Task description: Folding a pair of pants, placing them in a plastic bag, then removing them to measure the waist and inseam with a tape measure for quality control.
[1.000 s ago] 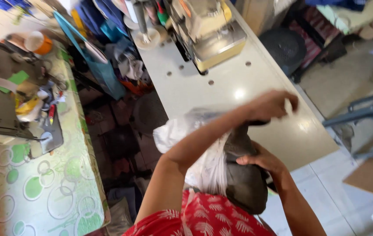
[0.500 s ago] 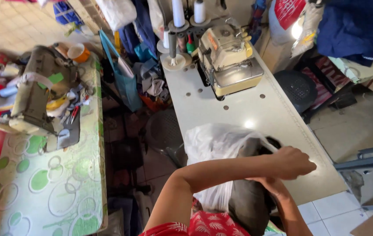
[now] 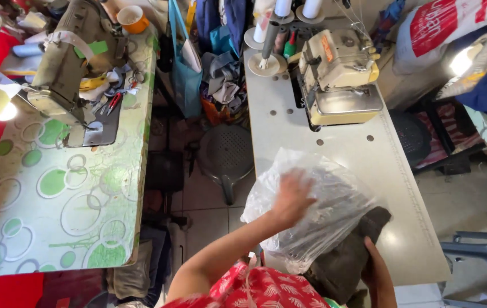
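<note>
Left hand (image 3: 291, 197) rests on plastic bag (image 3: 323, 211); right hand (image 3: 376, 268) under dark cloth (image 3: 349, 259).

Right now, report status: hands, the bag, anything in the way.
Left hand flat on clear plastic bag. Right hand grips dark fabric poking from under the bag. Both on the pale table; overlock sewing machine behind, apart.

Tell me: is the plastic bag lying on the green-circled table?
No, the plastic bag lies on the white sewing table, under the left hand.
</note>
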